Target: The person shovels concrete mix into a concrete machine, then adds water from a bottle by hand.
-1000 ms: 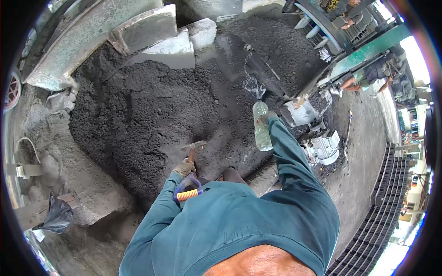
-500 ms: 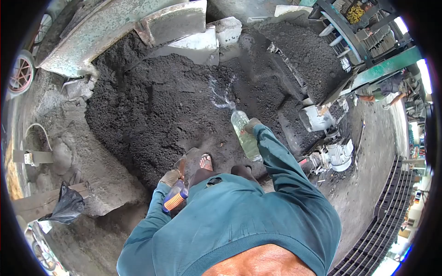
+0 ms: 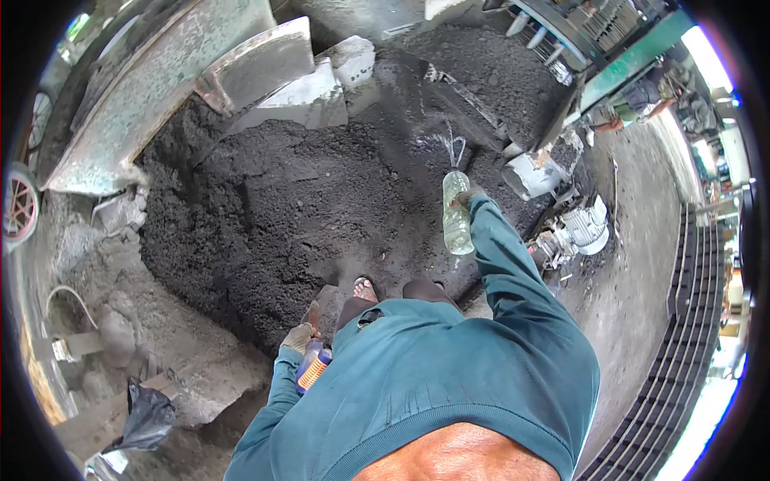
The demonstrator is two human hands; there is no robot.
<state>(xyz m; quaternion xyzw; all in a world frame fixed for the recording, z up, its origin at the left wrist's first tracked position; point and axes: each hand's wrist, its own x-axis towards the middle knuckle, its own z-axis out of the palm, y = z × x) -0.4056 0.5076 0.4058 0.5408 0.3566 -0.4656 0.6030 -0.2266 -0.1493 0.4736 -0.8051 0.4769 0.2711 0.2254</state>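
My right hand [image 3: 465,197], reached out in front of me, is closed around a clear plastic bottle [image 3: 455,228]. Water [image 3: 455,148] spurts from the bottle's mouth toward the dark, damp sand [image 3: 289,184]. Low on my left side, my gloved left hand [image 3: 298,337] is closed on what looks like a shovel [image 3: 327,303], its flat brown blade pointing away from me. Just behind that hand sits a blue piece with an orange ribbed part [image 3: 313,371], perhaps the shovel's grip. My sleeve and body partly cover it.
A grey motor [image 3: 584,228] stands on the right near a metal trough of dark material [image 3: 501,68]. Concrete slabs [image 3: 261,64] border the heap at the back. A black plastic bag [image 3: 146,417] hangs at the left. Stacked dark racks [image 3: 682,337] line the right.
My right hand has swung the bottle rightward, and the water now lands farther right. The view has shifted a little. My left hand keeps its hold low at my side.
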